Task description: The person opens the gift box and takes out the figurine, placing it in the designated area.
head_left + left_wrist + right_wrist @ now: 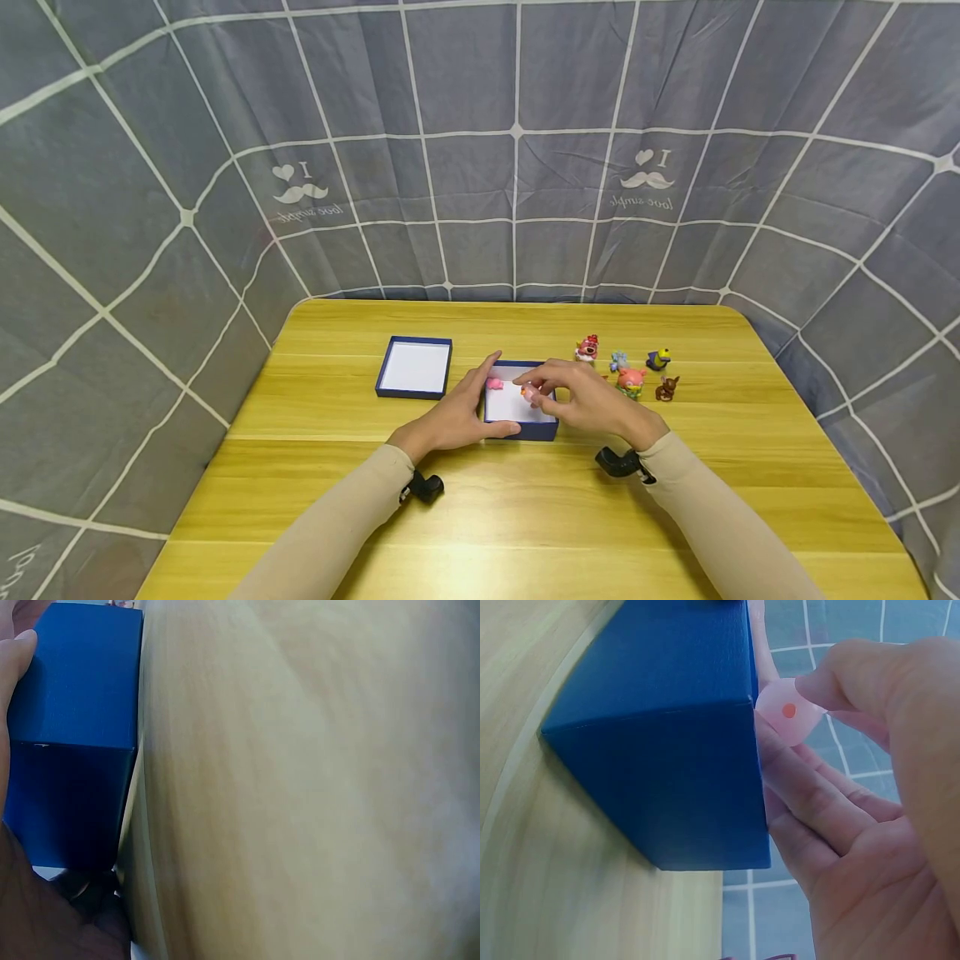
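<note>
A blue box [537, 431] with a white inside sits on the table. My left hand [459, 414] holds it at its left side, thumb along the front wall and fingers reaching toward the back. The thumb [19, 652] also shows against the box in the left wrist view. Over the box's right part, my right hand [588, 398] pinches a pale pink figurine [786, 712] with a small orange spot between thumb and fingers. Other fingers of that hand lie beside the box wall. Inside the box, at the left, rests a bright pink figurine [495, 384].
Left of the box lies a blue-rimmed lid [413, 367], white side up. To the right stand several figurines: a red-and-pink one [587, 348], a light blue one [618, 361], a pink pig-like one [631, 381], a dark bird with yellow [658, 359] and a brown animal [667, 388].
</note>
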The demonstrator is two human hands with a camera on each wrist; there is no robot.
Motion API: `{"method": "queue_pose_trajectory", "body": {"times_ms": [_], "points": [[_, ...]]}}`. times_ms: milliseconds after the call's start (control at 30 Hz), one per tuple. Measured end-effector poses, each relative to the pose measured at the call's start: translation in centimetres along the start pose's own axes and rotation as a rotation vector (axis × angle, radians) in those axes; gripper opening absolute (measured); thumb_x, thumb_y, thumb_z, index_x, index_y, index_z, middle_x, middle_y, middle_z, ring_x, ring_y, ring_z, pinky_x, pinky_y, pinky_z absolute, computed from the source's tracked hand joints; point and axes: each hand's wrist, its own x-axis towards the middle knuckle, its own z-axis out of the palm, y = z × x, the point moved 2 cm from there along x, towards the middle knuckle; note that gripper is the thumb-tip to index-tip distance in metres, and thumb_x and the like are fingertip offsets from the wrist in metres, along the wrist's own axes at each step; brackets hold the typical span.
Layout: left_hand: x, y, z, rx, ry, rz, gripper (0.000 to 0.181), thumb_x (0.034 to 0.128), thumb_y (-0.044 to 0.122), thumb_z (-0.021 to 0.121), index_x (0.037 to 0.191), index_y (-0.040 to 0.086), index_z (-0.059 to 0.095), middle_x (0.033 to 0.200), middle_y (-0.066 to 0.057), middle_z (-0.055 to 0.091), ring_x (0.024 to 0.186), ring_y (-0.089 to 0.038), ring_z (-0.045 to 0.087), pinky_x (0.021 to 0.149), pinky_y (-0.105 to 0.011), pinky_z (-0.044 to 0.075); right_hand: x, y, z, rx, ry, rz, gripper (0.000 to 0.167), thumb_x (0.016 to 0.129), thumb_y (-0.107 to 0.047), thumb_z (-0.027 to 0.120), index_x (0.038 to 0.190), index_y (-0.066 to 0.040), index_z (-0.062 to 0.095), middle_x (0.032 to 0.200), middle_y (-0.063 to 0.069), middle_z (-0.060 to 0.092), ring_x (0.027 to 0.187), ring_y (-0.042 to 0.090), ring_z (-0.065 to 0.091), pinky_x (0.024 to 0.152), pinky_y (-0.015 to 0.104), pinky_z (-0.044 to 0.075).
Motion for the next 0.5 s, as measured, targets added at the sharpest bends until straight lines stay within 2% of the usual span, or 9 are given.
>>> {"method": "queue_pose_trajectory", "body": {"times_ms": [133,367,500], "points": [[-0.03,0.05,-0.03,-0.003,-0.002,0.0,0.127,0.0956,0.075,0.087,0.186,0.052,0.0,0.194,-0.011,0.027,0.176,-0.043,0.039,0.139,-0.071,0.038,-0.04,0.04,-0.01,0.007,0.011,-0.012,0.032,0.114,-0.017,0.078,0.146,-0.015,0.081,0.125,-0.003,0.083,0.104,0.008,0.077,0.09,0.048,0.068],[0.09,-0.11,0.0,-0.002,-0.004,0.007,0.13,0.0952,0.077,0.086,0.188,0.045,0.001,0.194,-0.011,0.026,0.176,-0.043,0.038,0.138,-0.071,0.039,-0.18,0.06,-0.02,0.009,0.024,-0.018,0.03,0.113,-0.016,0.08,0.143,-0.016,0.083,0.132,-0.001,0.084,0.109,0.01,0.08,0.092,0.047,0.07],[0.12,-0.18,0.03,0.001,-0.005,0.007,0.13,0.0947,0.078,0.086,0.188,0.047,0.0,0.194,-0.011,0.026,0.176,-0.043,0.038,0.138,-0.071,0.039,-0.32,0.01,-0.12,0.002,0.033,-0.016,0.028,0.112,-0.015,0.081,0.14,-0.016,0.084,0.131,0.003,0.085,0.11,0.014,0.082,0.092,0.049,0.07]]}}
